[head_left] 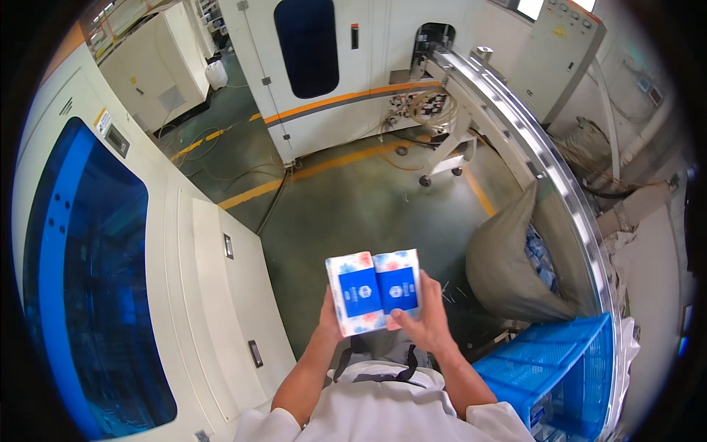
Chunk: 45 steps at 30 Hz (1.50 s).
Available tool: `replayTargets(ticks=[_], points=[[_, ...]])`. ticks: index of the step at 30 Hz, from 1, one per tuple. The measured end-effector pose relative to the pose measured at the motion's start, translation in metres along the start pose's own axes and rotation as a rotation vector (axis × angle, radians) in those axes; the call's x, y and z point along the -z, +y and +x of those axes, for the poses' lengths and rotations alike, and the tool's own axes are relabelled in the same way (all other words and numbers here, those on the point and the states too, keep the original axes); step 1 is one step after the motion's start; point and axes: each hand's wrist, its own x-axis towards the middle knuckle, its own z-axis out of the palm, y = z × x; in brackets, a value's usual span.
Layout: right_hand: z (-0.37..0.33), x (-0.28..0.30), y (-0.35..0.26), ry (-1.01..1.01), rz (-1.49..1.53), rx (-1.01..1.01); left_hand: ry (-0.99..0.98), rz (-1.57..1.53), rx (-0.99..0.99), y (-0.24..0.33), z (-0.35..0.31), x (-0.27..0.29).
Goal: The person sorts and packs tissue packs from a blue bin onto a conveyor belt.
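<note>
In front of my body I hold two boxy packs side by side, white with pink and blue flower prints. The left pack [359,292] is slightly wider in view and carries a large blue panel. Against its left side my left hand [329,315] is closed, its fingers mostly hidden behind the pack. My right hand [431,317] grips the right pack [400,286], thumb over the lower front and fingers along the right side. The two packs meet along their inner edges at a slight angle.
A white machine with a dark window [110,272] stands close on my left. Another white cabinet [368,66] is ahead. Along the right curves a metal conveyor rail [549,147], beside a grey sack [501,258] of blue-and-white items and a blue plastic crate [545,353].
</note>
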Motion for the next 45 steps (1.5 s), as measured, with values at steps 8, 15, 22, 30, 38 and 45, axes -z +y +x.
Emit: replayTargets(ticks=[8, 15, 22, 30, 38, 45], points=[[0.223, -0.116, 0.03, -0.302, 0.823, -0.123, -0.059, -0.138, -0.151, 0.142, 0.148, 0.067], [0.422, -0.203, 0.008, -0.607, 1.054, -0.403, 0.097, -0.163, -0.224, 0.283, 0.243, 0.053], [0.611, -0.343, -0.03, -0.987, 1.206, -0.734, 0.245, -0.52, -0.475, 0.408, 0.297, 0.115], [0.86, -0.538, -0.102, -1.372, 1.123, -0.808, -0.043, -0.582, -0.636, 0.669, 0.4, 0.243], [1.048, -0.769, -0.248, -1.514, 0.525, -0.603, 0.088, -0.613, -0.675, 0.89, 0.485, 0.258], [1.189, -1.036, -0.319, -1.795, 0.1, -0.559, 0.286, -0.637, -0.629, 1.035, 0.585, 0.364]])
